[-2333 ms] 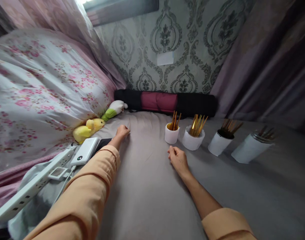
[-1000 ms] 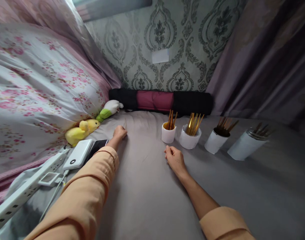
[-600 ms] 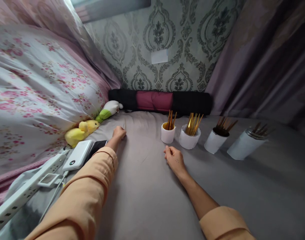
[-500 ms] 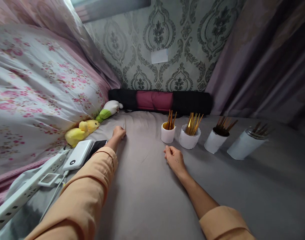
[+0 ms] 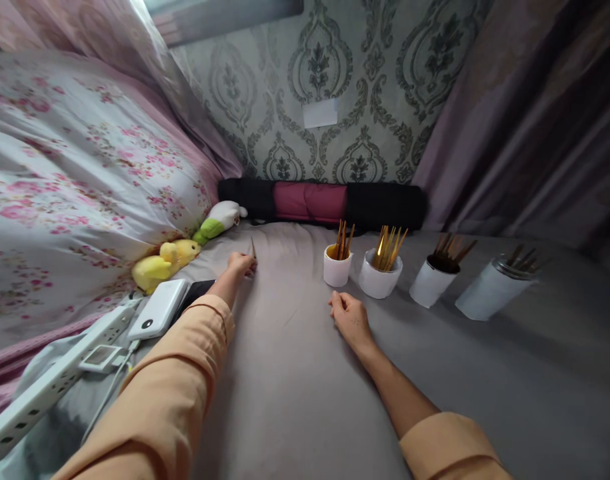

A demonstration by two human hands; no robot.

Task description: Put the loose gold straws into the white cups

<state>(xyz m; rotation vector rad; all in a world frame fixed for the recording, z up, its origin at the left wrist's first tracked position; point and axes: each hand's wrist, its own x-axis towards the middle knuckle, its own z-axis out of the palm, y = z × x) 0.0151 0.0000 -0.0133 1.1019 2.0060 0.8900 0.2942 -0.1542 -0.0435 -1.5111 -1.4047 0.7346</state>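
My left hand is closed in a pinch on a thin stick, which points up and away from the fingers, low over the grey sheet. My right hand rests on the sheet with curled fingers, and nothing sticks out of it. Just beyond it stands a small white cup with a yellow inside and several thin brown sticks. To its right follow a wider white cup with golden sticks, a white cup with a dark inside, and a pale jar, both holding darker sticks.
At left lie a white power bank, a dark phone, a power strip with a plugged adapter and cable, and yellow and green-white plush toys. A black and maroon roll lines the wall.
My left hand has shifted slightly right and the stick in it has tilted a little. My right hand has stayed in place. The view has moved very slightly.
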